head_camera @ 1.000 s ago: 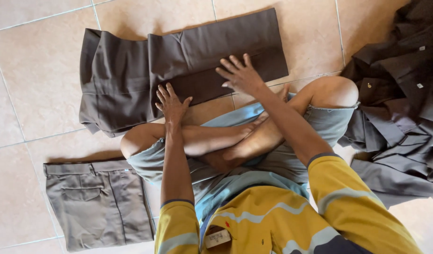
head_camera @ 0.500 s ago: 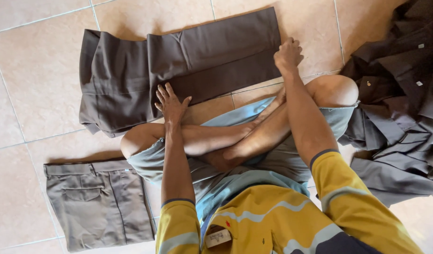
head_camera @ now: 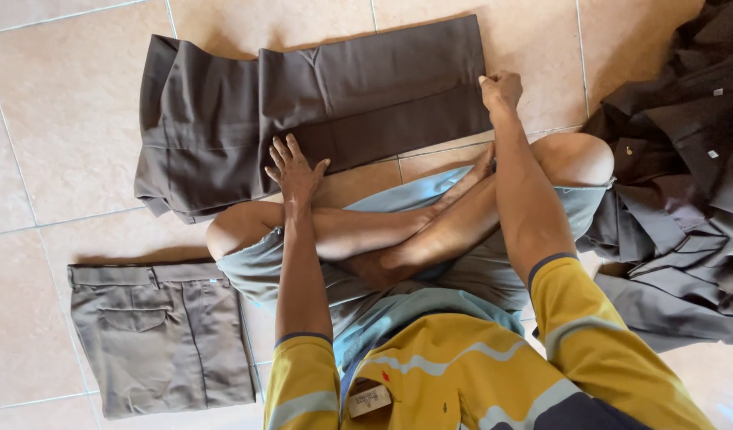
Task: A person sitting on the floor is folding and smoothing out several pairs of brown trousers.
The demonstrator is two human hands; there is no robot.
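My left hand (head_camera: 293,169) lies flat, fingers spread, on the dark brown trousers (head_camera: 318,111) on the tiled floor (head_camera: 64,119); my right hand (head_camera: 500,89) pinches their right-hand hem. Folded khaki trousers (head_camera: 163,334) lie near the floor's lower left.

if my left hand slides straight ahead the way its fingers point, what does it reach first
The left hand already lies flat on the dark brown trousers; straight ahead it would probably first meet the raised edge where the legs are folded over, then bare floor tile.
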